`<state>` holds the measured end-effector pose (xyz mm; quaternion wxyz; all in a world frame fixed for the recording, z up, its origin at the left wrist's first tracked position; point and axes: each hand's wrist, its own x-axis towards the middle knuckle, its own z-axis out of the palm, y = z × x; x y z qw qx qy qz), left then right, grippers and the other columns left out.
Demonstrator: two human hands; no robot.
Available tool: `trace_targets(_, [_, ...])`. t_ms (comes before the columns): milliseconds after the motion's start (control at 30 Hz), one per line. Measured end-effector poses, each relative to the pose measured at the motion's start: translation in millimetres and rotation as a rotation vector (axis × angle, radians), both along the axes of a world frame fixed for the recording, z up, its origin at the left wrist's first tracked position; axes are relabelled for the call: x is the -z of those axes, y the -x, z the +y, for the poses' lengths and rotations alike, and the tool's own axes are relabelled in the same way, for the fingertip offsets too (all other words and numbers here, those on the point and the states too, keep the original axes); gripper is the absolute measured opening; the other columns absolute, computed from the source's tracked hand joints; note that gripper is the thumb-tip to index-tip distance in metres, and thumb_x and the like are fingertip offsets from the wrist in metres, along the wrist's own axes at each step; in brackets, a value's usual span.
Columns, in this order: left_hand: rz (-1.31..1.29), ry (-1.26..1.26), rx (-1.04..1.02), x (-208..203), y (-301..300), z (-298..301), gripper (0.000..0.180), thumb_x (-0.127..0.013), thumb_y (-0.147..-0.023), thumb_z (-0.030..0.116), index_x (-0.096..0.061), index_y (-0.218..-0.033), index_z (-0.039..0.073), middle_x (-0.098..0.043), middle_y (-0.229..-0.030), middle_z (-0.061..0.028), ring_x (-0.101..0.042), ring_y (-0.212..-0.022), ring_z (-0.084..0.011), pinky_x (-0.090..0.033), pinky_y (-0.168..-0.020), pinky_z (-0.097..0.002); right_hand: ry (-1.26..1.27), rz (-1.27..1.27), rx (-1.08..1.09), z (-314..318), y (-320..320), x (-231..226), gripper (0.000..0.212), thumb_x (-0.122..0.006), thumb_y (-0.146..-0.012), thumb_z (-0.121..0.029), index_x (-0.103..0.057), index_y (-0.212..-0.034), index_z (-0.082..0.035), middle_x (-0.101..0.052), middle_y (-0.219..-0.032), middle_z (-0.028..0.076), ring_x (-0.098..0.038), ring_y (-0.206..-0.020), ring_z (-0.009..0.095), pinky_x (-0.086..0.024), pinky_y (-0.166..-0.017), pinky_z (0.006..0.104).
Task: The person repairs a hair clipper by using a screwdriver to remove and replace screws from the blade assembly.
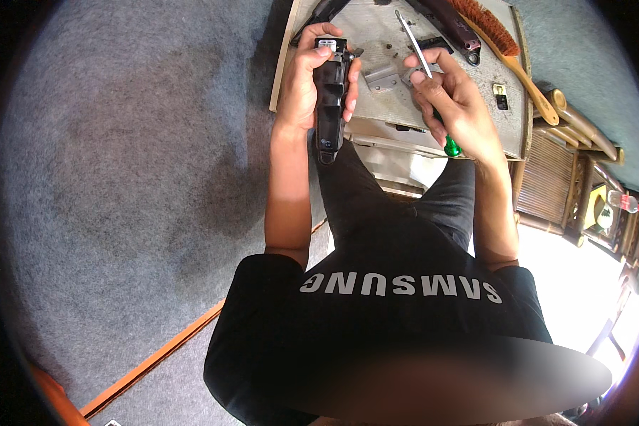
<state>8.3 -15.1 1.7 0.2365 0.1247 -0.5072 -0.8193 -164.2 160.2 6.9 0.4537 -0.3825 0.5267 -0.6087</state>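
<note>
A black hair clipper body (pixel 331 106) stands upright in my left hand (pixel 298 92), the fingers wrapped round its sides and the thumb near its top end. A small dark lever sticks out at its upper right side. My right hand (pixel 468 117) is closed round a screwdriver (pixel 417 47), whose bare metal shaft points up and left over the table. Its green handle (pixel 452 148) shows below my palm. Between the two hands a grey metal clipper blade (pixel 382 78) lies on the table, and another grey piece is partly hidden behind my right fingers.
On the worn wooden table (pixel 376 112) lie a dark maroon clipper casing (pixel 453 25), a wooden-handled bristle brush (pixel 500 42), a small black and gold part (pixel 500 96) and several tiny dark bits. Bamboo furniture (pixel 547 177) stands to the right; a grey carpeted surface (pixel 135 156) spreads leftward.
</note>
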Motion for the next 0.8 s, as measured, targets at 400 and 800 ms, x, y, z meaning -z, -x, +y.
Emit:
trace_targets(400, [0.04, -0.077, 0.0, 3.1, 1.8, -2.9, 0.042, -0.048, -0.099, 0.045, -0.051, -0.125, 0.011, -0.059, -0.084, -0.018, -0.061, -0.048, -0.0256, -0.052, -0.036, -0.0353, 0.021, 0.065, -0.027, 2.3, -0.1, -1.6, 0.026, -0.058, -0.106, -0.017, -0.057, -0.125, 0.0, -0.057, -0.066, 0.0, -0.042, -0.04, 0.004, -0.032, -0.038, 0.0224])
trace_targets(800, [-0.044, 0.053, -0.004, -4.6, 2.3, -0.7, 0.04, -0.045, -0.104, 0.049, -0.052, -0.113, 0.011, -0.061, -0.071, -0.0138, -0.059, -0.043, -0.021, -0.052, -0.037, -0.0335, 0.015, 0.133, -0.019, 2.3, -1.1, -0.1, 0.022, -0.059, -0.106, -0.019, -0.062, -0.119, -0.002, -0.057, -0.064, -0.001, -0.044, -0.041, 0.004, -0.034, -0.04, 0.0228])
